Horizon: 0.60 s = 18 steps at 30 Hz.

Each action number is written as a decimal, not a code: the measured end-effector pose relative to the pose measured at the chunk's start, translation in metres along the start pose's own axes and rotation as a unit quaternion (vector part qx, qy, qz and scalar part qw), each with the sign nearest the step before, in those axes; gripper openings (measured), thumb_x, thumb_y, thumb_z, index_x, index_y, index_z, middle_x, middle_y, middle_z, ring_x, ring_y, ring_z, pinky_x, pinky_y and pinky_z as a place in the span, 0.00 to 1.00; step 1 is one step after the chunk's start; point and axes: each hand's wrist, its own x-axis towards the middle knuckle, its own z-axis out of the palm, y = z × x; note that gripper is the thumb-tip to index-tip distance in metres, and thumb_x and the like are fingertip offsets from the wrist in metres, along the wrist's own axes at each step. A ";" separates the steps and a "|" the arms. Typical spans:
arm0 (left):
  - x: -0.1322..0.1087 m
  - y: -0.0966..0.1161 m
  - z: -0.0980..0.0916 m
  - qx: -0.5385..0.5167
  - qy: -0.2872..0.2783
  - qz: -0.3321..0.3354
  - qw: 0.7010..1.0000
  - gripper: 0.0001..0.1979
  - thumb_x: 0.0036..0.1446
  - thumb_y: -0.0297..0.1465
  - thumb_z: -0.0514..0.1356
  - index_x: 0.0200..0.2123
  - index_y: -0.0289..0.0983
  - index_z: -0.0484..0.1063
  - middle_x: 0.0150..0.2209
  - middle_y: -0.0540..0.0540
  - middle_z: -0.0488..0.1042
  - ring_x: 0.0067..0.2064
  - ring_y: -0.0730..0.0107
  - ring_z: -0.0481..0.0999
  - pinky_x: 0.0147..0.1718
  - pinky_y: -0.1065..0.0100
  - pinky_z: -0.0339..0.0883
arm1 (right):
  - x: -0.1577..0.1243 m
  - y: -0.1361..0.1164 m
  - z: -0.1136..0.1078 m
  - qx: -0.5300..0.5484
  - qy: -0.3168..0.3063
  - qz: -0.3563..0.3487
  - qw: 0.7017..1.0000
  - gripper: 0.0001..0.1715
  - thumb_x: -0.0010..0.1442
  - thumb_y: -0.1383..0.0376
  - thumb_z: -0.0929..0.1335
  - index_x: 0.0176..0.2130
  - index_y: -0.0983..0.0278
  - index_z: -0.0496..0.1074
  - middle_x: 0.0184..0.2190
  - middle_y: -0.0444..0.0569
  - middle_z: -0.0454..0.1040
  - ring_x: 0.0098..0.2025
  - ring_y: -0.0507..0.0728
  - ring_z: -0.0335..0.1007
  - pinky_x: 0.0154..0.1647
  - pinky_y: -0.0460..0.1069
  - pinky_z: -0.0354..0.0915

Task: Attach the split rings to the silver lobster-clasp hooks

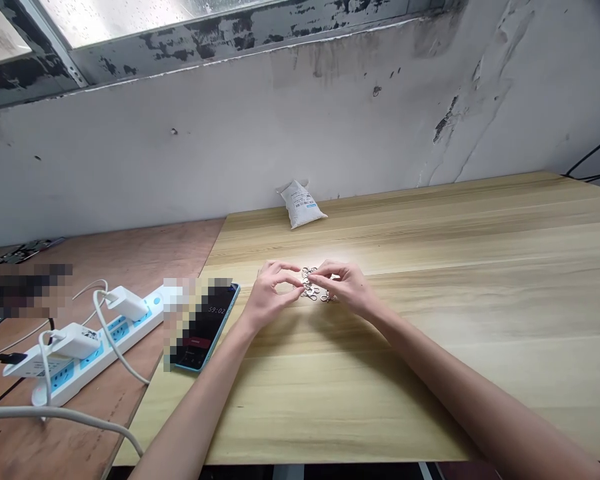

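Note:
A small cluster of silvery metal clasps (310, 292), some with ring-like parts, lies on the wooden table between my hands. My left hand (274, 290) is at the cluster's left edge, thumb and index fingertip brought together in a pinch, the other fingers curved above. Whatever is in that pinch is too small to make out. From the right, my right hand (344, 283) reaches over the cluster, its thumb and index finger pinching what looks like one small metal clasp. More clasps lie partly hidden under the right fingers.
A white plastic packet (303, 205) with a printed label rests against the wall at the table's back. Left of my left arm lies a phone (205, 333) with a lit timer. Further left, a white power strip (115, 340) carries chargers and cables on a brown board (180, 243).

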 end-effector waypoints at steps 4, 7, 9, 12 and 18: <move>0.000 0.001 0.000 0.014 0.000 0.009 1.000 0.02 0.54 0.30 0.66 0.30 0.43 0.78 0.46 0.48 0.77 0.52 0.60 0.68 0.56 0.54 0.58 | 0.001 0.003 0.002 -0.001 0.030 0.007 1.000 0.19 0.55 0.51 0.71 0.32 0.64 0.80 0.31 0.50 0.76 0.31 0.54 0.68 0.26 0.47 0.62; 0.000 0.001 0.000 0.019 -0.001 0.008 1.000 0.02 0.54 0.30 0.66 0.29 0.43 0.78 0.46 0.48 0.76 0.52 0.60 0.68 0.56 0.53 0.58 | 0.001 0.003 0.002 0.021 0.019 0.020 0.999 0.19 0.54 0.51 0.71 0.31 0.65 0.80 0.30 0.50 0.75 0.29 0.53 0.66 0.26 0.47 0.61; 0.000 0.001 0.000 0.019 -0.004 0.007 1.000 0.02 0.54 0.30 0.66 0.29 0.43 0.78 0.46 0.48 0.76 0.52 0.59 0.68 0.56 0.53 0.58 | 0.001 0.003 0.002 0.030 0.015 0.019 0.999 0.19 0.54 0.51 0.71 0.31 0.65 0.80 0.30 0.49 0.75 0.28 0.52 0.66 0.26 0.47 0.61; 0.000 0.002 0.000 0.016 -0.009 0.004 1.000 0.02 0.54 0.30 0.66 0.29 0.43 0.78 0.47 0.47 0.76 0.52 0.59 0.68 0.56 0.52 0.58 | 0.000 0.004 0.004 0.020 0.039 0.018 0.999 0.19 0.54 0.51 0.71 0.32 0.64 0.80 0.30 0.49 0.75 0.28 0.53 0.66 0.26 0.47 0.60; 0.001 0.005 -0.002 -0.013 0.014 -0.006 1.000 0.01 0.53 0.31 0.66 0.29 0.43 0.78 0.45 0.47 0.76 0.52 0.59 0.68 0.57 0.53 0.58 | -0.004 0.004 0.009 -0.109 0.034 -0.020 0.993 0.14 0.59 0.58 0.68 0.37 0.64 0.80 0.31 0.50 0.74 0.29 0.52 0.65 0.29 0.47 0.60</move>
